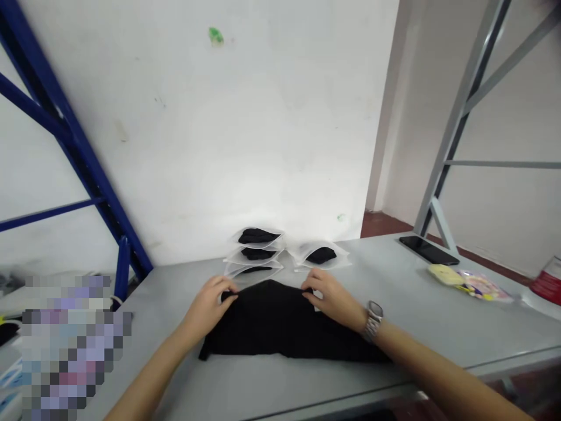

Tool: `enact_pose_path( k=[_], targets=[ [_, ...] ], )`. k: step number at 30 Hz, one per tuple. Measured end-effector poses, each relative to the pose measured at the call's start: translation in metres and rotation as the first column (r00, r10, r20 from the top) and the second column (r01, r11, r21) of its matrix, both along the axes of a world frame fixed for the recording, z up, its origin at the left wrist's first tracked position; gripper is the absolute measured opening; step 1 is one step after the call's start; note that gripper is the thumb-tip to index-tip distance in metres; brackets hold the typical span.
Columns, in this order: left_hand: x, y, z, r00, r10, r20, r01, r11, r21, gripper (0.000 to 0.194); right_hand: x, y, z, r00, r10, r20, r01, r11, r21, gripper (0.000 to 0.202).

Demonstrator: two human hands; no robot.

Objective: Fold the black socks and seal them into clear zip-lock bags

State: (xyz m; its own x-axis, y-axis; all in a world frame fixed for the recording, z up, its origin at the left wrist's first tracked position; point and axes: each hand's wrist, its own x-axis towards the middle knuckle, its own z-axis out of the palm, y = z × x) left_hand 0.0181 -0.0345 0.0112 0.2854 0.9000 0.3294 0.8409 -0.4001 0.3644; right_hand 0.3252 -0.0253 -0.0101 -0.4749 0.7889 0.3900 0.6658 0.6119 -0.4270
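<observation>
A black cloth garment (280, 321) lies spread on the grey table in front of me; its exact kind does not show. My left hand (214, 298) pinches its upper left edge between thumb and fingers. At the upper right edge, my right hand (322, 292) pinches the same fabric, and a metal-banded watch (374, 320) sits on that wrist. Just beyond the cloth, several frosted plastic bags with black fabric inside are laid out: a stacked group (254, 254) on the left and another bag (322, 255) on the right.
On the grey table (245, 386), a black phone (428, 250) lies at the right, near a yellow item (446, 275) and a colourful packet (484, 286). A red-labelled container (547, 280) stands at the far right. Blue rack posts (83, 152) rise at left, grey ones (456, 123) at right.
</observation>
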Motion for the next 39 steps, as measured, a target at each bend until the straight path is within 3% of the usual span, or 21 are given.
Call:
enact_pose_path(
  k=[1, 3, 6, 8, 11, 15, 18, 21, 23, 25, 27, 29, 33, 36, 39],
  targets=[
    [-0.005, -0.016, 0.000, 0.998, -0.063, -0.002, 0.063, 0.997, 0.035, 0.013, 0.008, -0.015, 0.002, 0.997, 0.070, 0.041, -0.073, 0.994, 0.084, 0.019],
    [-0.018, -0.046, -0.009, 0.989, -0.132, -0.062, 0.134, 0.991, 0.028, 0.015, 0.026, -0.047, 0.003, 0.974, 0.169, 0.151, -0.185, 0.978, 0.096, 0.019],
    [-0.033, -0.079, -0.031, 0.969, -0.144, -0.199, 0.134, 0.989, -0.061, 0.014, 0.054, -0.082, -0.007, 0.950, 0.193, 0.247, -0.196, 0.980, -0.011, 0.056],
    [-0.033, -0.091, -0.042, 0.959, -0.089, -0.271, 0.079, 0.996, -0.049, 0.020, 0.068, -0.092, -0.017, 0.959, 0.088, 0.269, -0.094, 0.996, 0.010, 0.069],
    [-0.016, -0.097, -0.044, 0.947, -0.002, -0.322, 0.019, 0.999, 0.051, 0.036, 0.084, -0.092, -0.033, 0.937, -0.132, 0.324, 0.067, 0.977, 0.205, 0.071],
    [0.021, -0.099, -0.037, 0.931, -0.040, -0.362, 0.065, 0.996, 0.056, 0.057, 0.093, -0.082, -0.043, 0.858, -0.259, 0.444, 0.071, 0.915, 0.397, 0.046],
    [0.037, -0.102, -0.038, 0.913, -0.132, -0.386, 0.121, 0.991, -0.053, 0.059, 0.086, -0.070, -0.024, 0.859, -0.331, 0.390, 0.105, 0.861, 0.498, 0.035],
    [0.041, -0.105, -0.042, 0.913, -0.172, -0.371, 0.142, 0.984, -0.105, 0.061, 0.056, -0.059, 0.014, 0.910, -0.335, 0.245, 0.144, 0.807, 0.572, 0.036],
    [0.039, -0.107, -0.044, 0.922, -0.174, -0.347, 0.153, 0.984, -0.087, 0.060, 0.024, -0.053, 0.037, 0.955, -0.202, 0.217, 0.039, 0.811, 0.584, 0.037],
    [0.037, -0.109, -0.045, 0.924, -0.179, -0.338, 0.161, 0.984, -0.081, 0.061, -0.012, -0.049, 0.047, 0.966, 0.024, 0.256, -0.170, 0.806, 0.567, 0.035],
    [0.033, -0.112, -0.047, 0.924, -0.177, -0.340, 0.156, 0.984, -0.087, 0.064, -0.043, -0.048, 0.042, 0.903, 0.272, 0.333, -0.411, 0.775, 0.480, 0.034],
    [0.026, -0.115, -0.049, 0.929, -0.140, -0.342, 0.128, 0.990, -0.060, 0.066, -0.062, -0.047, 0.025, 0.807, 0.455, 0.377, -0.575, 0.751, 0.324, 0.037],
    [0.010, -0.123, -0.059, 0.924, -0.056, -0.378, 0.075, 0.997, 0.036, 0.079, -0.058, -0.048, -0.008, 0.730, 0.628, 0.269, -0.653, 0.758, 0.001, 0.058],
    [0.000, -0.137, -0.065, 0.900, -0.076, -0.430, 0.084, 0.996, 0.000, 0.094, -0.035, -0.056, -0.014, 0.716, 0.678, 0.167, -0.662, 0.735, -0.146, 0.064],
    [-0.008, -0.153, -0.059, 0.873, -0.141, -0.467, 0.142, 0.989, -0.034, 0.067, -0.017, -0.070, -0.010, 0.707, 0.699, 0.108, -0.674, 0.712, -0.196, 0.062]
  ],
)
